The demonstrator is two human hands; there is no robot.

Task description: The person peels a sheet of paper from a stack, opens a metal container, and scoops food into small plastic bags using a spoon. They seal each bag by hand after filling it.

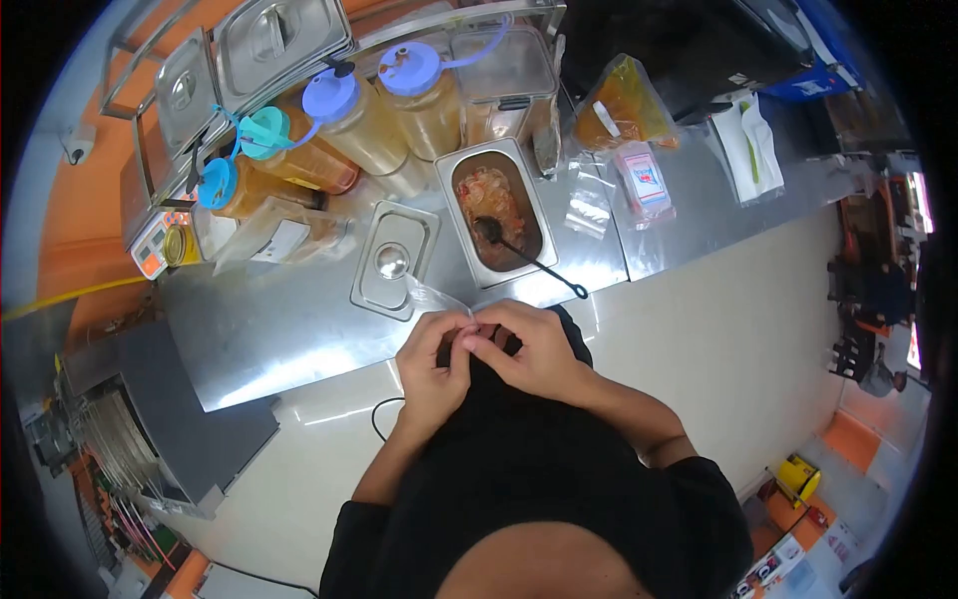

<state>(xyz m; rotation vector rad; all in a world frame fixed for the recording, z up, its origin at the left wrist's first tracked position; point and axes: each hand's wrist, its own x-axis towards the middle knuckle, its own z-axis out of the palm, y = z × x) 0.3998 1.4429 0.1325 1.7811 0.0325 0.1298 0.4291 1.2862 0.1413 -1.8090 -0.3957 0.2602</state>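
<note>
A small clear plastic bag is pinched between my hands, just off the counter's front edge. My left hand has its thumb and fingers closed on the bag's gathered end. Meeting it there, my right hand is closed in a pinch on the same end. Beyond them stands a deep steel pan of reddish shredded food, with a black ladle resting in it and its handle over the rim. Left of the pan lies a steel lid with a round knob.
Several bottles with blue, teal and purple caps line the back. On the counter are a scale, a filled bag, small clear bags, a pink-and-white packet and a bag of orange-brown contents.
</note>
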